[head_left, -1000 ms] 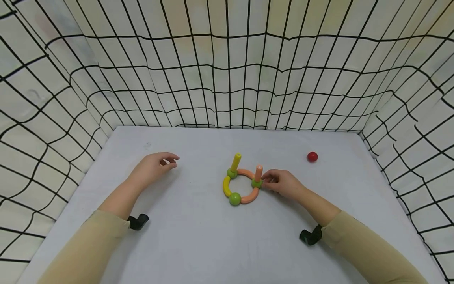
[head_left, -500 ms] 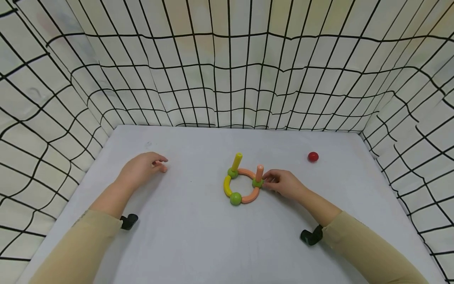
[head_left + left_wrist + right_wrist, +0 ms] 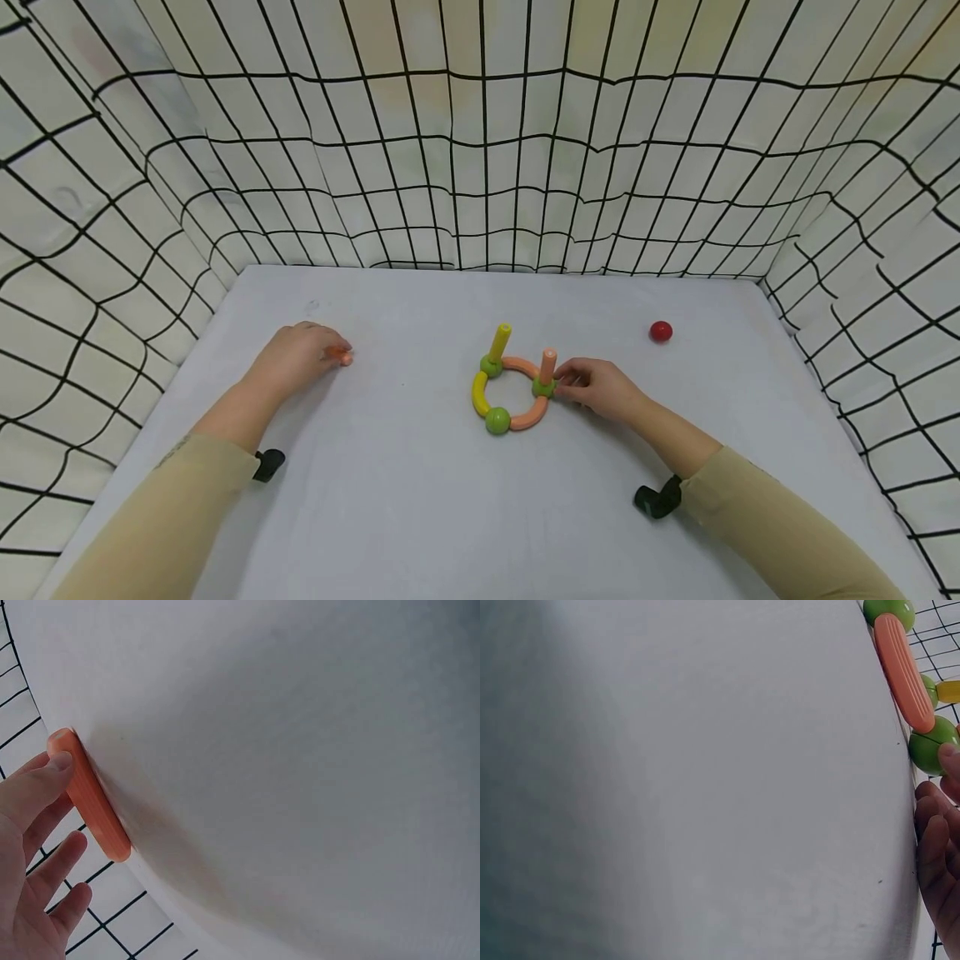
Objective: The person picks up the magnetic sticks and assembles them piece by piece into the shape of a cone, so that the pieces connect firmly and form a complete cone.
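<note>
Between the thumb and fingers of my left hand [image 3: 300, 357] is a short orange bar [image 3: 90, 799], its thumb lying across the upper part in the left wrist view; most of it is hidden in the head view. My right hand [image 3: 598, 387] pinches the green ball [image 3: 543, 387] on the right side of a toy ring. Curved salmon bars [image 3: 528, 415] and a curved yellow bar [image 3: 479, 394] join this ball to two more, a rear green ball [image 3: 491, 365] and a front green ball [image 3: 497, 420]. A yellow stick [image 3: 500, 340] and a salmon stick [image 3: 548, 365] stand upright on the ring.
A red ball [image 3: 661, 332] lies on the white table [image 3: 420, 508] at the back right. Black netting [image 3: 483, 167] in front of pale walls encloses the back and both sides. Dark wrist cameras [image 3: 658, 498] stick out beside both sleeves.
My left hand has moved left and its fingers have come together; the orange bar now shows between them. My right hand and the ring have stayed in place.
</note>
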Demonstrator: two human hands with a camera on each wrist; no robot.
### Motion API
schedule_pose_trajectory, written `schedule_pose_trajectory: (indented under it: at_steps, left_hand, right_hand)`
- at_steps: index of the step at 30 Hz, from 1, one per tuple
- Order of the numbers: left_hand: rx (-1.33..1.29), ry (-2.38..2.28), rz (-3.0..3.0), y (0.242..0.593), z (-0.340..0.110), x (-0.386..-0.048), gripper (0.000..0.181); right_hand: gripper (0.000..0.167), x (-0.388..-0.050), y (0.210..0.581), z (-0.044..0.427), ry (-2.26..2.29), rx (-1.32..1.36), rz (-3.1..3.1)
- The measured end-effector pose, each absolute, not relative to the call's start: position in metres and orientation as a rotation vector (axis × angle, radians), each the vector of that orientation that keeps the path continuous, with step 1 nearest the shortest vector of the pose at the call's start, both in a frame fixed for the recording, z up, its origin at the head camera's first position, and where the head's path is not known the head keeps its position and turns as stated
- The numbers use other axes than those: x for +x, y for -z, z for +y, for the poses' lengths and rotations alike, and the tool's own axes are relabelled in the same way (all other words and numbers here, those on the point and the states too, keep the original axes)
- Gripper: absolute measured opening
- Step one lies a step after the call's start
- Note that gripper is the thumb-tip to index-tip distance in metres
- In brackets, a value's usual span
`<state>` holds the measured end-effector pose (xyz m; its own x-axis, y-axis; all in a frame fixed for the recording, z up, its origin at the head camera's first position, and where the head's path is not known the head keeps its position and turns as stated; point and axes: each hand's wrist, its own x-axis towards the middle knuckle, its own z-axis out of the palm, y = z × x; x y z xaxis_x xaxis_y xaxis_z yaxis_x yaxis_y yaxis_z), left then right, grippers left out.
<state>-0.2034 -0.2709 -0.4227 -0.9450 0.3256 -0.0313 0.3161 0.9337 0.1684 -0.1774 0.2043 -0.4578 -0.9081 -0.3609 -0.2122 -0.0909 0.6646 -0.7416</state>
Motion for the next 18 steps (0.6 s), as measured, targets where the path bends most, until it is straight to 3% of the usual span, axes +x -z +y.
schedule_pose_trajectory:
  at_steps: [18]
  left_hand:
    - [0.469, -0.37, 2.902, 0.4293, -0.2688, -0.2094, 0.029]
  right_hand:
    - [0.02, -0.1788, 0.4602, 0.204, 1.101, -0.351, 2.543]
